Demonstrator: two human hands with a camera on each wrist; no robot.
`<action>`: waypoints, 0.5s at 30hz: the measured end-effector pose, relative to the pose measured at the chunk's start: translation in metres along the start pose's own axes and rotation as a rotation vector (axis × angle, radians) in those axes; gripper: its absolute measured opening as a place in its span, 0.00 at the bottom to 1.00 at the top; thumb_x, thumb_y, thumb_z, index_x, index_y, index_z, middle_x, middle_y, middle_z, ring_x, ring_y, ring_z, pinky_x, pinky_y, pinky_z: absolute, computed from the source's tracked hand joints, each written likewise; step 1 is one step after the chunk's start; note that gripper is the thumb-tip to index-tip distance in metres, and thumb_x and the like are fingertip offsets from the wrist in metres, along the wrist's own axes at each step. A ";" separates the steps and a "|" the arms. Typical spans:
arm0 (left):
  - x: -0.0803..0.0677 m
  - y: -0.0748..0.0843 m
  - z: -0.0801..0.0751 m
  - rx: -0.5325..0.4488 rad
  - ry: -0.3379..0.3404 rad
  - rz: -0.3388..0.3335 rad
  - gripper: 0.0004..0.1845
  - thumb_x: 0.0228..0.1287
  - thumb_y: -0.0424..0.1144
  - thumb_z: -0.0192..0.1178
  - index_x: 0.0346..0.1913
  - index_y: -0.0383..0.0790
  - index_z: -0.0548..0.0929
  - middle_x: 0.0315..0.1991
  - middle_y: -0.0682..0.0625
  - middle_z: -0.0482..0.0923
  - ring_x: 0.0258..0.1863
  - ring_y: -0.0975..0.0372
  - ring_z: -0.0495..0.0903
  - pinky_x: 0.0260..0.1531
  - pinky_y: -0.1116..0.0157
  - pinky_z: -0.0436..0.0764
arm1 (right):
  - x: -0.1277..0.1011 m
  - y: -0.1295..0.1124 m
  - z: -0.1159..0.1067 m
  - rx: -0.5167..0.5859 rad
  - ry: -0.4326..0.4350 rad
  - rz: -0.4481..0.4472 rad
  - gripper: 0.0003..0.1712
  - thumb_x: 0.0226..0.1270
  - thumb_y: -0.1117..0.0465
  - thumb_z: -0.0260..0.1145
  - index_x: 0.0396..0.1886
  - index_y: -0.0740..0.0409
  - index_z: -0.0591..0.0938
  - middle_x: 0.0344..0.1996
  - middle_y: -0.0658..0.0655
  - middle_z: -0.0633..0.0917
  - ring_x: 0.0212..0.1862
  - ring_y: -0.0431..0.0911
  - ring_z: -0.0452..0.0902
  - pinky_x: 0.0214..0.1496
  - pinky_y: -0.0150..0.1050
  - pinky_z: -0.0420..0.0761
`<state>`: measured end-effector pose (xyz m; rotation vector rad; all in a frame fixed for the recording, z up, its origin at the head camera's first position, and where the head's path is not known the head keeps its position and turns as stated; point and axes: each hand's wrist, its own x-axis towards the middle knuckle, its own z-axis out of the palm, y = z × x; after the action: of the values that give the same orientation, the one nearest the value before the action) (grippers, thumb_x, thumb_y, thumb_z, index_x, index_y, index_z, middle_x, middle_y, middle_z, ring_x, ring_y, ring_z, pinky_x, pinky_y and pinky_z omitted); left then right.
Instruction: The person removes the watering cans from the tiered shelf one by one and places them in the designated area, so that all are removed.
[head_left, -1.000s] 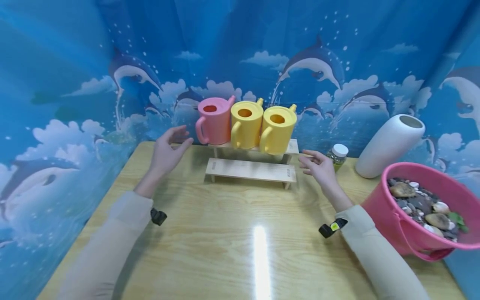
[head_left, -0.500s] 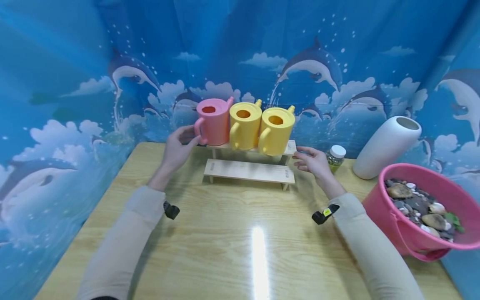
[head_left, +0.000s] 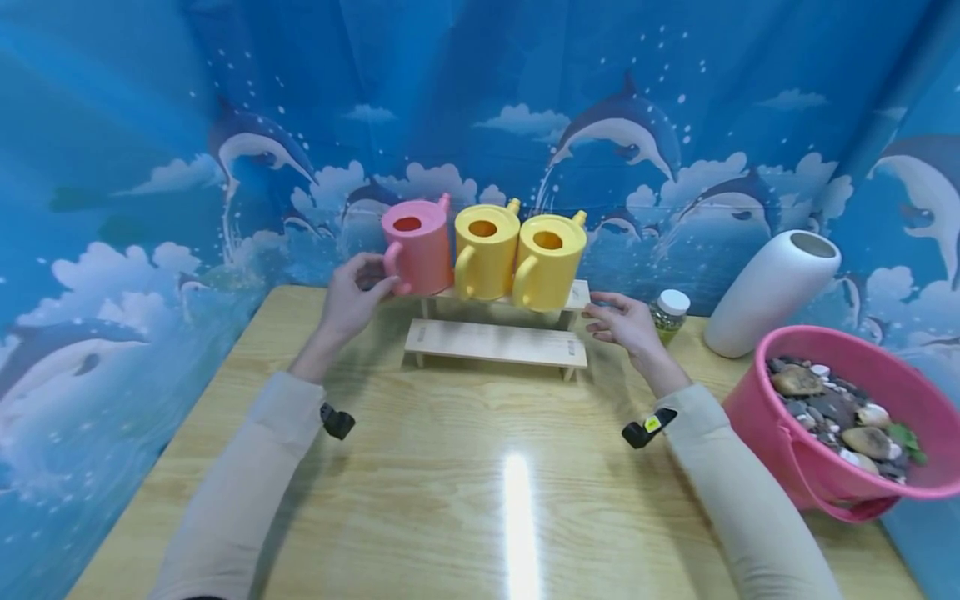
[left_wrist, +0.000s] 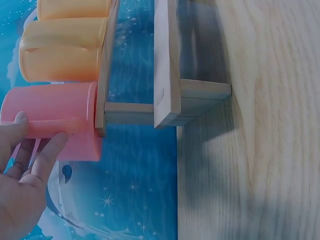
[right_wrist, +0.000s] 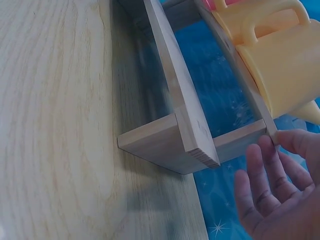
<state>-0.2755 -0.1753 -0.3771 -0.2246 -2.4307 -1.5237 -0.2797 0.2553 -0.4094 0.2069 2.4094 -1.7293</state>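
Head view: on the upper step of a two-tier wooden stand [head_left: 495, 340], a pink watering can [head_left: 423, 254] stands at the left end, its long axis upright and its spout pointing to the back. The left hand [head_left: 351, 300] is beside it on the left, pinching its handle [head_left: 392, 262], which faces the person. A middle yellow can [head_left: 491, 260] and an outer yellow can [head_left: 553, 265] stand to its right. The right hand [head_left: 628, 323] is at the far end of the stand, well apart from the pink can, with both yellow cans between; the left hand is clearly the nearer.

Left wrist view: fingertips show on either side of the pink handle, close around it. The pink can's base juts past the end of the upper board, so its support there is probably only partial.

Right wrist view: fingertips pinch the end of the upper board, the other fingers loosely bent; I judge this as steadying the stand, while the left hand alone has hold of the can
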 end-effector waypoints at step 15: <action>-0.046 -0.010 -0.045 0.009 0.103 -0.113 0.21 0.76 0.44 0.65 0.64 0.39 0.78 0.55 0.47 0.84 0.51 0.71 0.81 0.49 0.81 0.84 | -0.001 -0.001 0.001 -0.041 0.012 0.014 0.33 0.81 0.46 0.63 0.79 0.51 0.71 0.66 0.66 0.83 0.49 0.42 0.89 0.59 0.41 0.90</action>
<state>-0.2284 -0.2203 -0.3809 -0.0066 -2.4050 -1.5292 -0.2790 0.2545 -0.4086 0.2287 2.4438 -1.6762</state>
